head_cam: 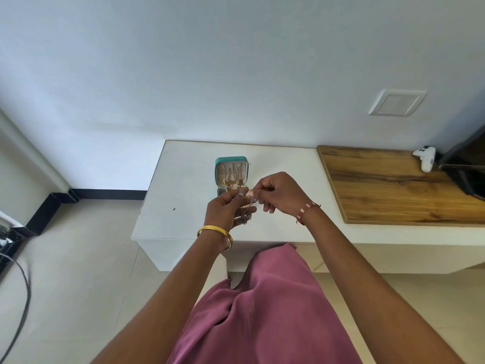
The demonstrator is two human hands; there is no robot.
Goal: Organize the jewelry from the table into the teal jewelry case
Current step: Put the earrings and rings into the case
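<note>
The teal jewelry case [231,160] lies open on the white table [183,185], its beige lid propped up, with gold pieces in the tray near the hinge. My hands partly cover the tray. Just in front of the case, above the table, my left hand [225,210] and my right hand [278,191] both pinch a silver chain necklace [248,203]. Its loose end dangles over my left palm. A gold bangle sits on my left wrist and a red and white bracelet on my right.
A wooden board [393,182] covers the right part of the table, with a white game controller [425,157] and a dark screen [467,166] at its far end. The wall stands right behind the table. Cables [21,285] lie on the floor at left.
</note>
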